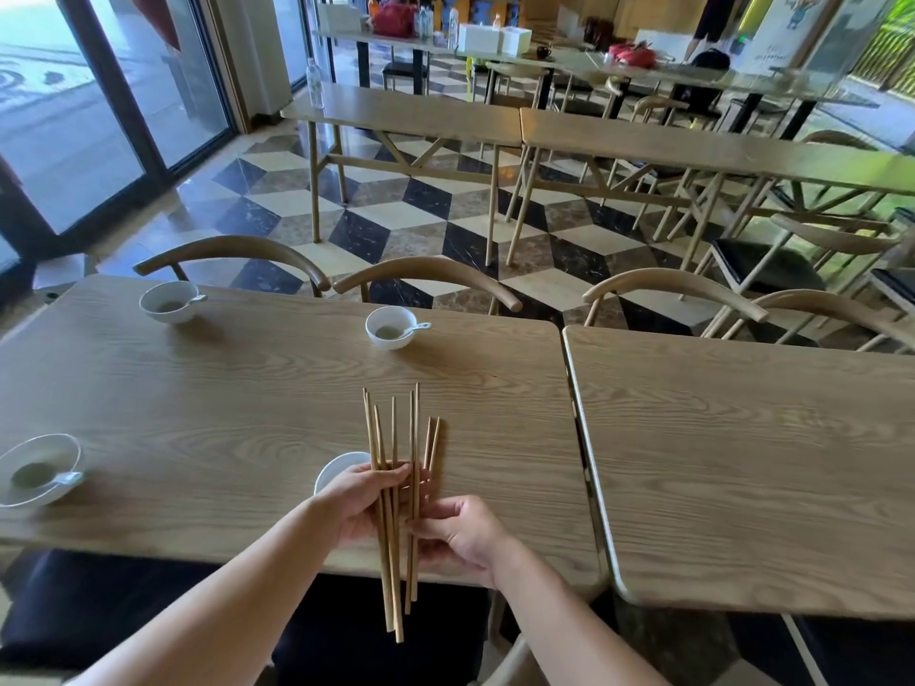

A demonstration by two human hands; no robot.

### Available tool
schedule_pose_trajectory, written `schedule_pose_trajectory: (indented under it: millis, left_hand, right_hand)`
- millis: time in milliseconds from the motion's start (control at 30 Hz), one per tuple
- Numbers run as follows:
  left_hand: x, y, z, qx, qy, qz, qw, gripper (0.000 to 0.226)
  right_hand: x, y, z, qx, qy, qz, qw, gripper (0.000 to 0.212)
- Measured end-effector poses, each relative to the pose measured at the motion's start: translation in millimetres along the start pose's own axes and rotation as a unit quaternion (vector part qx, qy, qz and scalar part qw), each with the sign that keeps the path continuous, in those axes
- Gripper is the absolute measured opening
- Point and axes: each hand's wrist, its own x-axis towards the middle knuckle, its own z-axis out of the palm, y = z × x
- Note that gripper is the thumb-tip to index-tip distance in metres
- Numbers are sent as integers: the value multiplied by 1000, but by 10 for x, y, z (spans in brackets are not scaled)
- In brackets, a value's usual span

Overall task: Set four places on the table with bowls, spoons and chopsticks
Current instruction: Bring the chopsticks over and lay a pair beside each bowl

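Over the near edge of the table (247,413), both hands hold a bundle of chopsticks (394,438). The sticks are thin, straight and light brown, spread in a loose fan. Their long axis runs away from the person: one set of ends points at the table's far edge, and the other hangs past its near edge. The left hand (364,502) curls its fingers across the fan. The right hand (458,529) pinches a few sticks from the right side. Whether the two rightmost sticks are held or lie on the table cannot be told.

The table has a pale wood-grain top with rounded corners. Four round, glossy white bowls stand on it: two along its far edge (168,302) (391,327), one at its near left (37,467) and one near its near edge, half hidden behind the left hand (336,467). A small pale spoon (416,329) lies in each of the first three.
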Motion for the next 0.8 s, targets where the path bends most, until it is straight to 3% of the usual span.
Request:
schedule_pose_trajectory:
  millis: [500, 633, 800]
  left_hand:
    - [37, 204, -201, -44, 13, 27, 999, 18]
    - [175, 365, -317, -51, 8, 22, 998, 21]
    - [396, 501, -440, -43, -24, -1, 999, 14]
  right_hand:
    - [202, -69, 236, -28, -7, 18, 999, 14]
    - [301, -181, 307, -25, 0, 30, 999, 27]
    - [486, -290, 383, -44, 17, 30, 998, 27]
